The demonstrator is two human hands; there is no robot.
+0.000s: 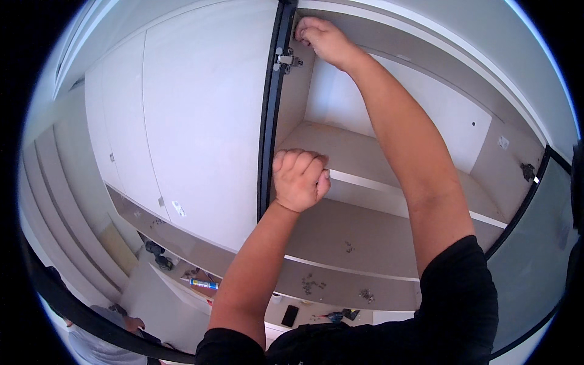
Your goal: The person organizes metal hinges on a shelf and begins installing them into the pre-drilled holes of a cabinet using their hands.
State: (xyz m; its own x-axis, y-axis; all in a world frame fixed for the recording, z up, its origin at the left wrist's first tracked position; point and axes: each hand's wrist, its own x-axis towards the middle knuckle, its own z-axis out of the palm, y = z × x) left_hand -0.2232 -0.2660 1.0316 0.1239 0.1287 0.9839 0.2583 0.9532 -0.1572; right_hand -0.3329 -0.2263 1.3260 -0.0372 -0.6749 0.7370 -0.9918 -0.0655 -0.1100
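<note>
If the black-framed door (272, 121), at the 9 o'clock edge of the open cabinet (295, 100), shifts, the right hand (322, 41), at 2 o'clock from the hinge (285, 59), could be pinched. Fingers are curled there and on the left hand (300, 177); whether either clamps anything cannot be told.

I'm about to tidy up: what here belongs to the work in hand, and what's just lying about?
Seemingly in the work:
hinge, below the right hand
black frame, beside the left hand
cabinet

Seemingly lying about:
phone
tube
small bits (use unclear)
</note>
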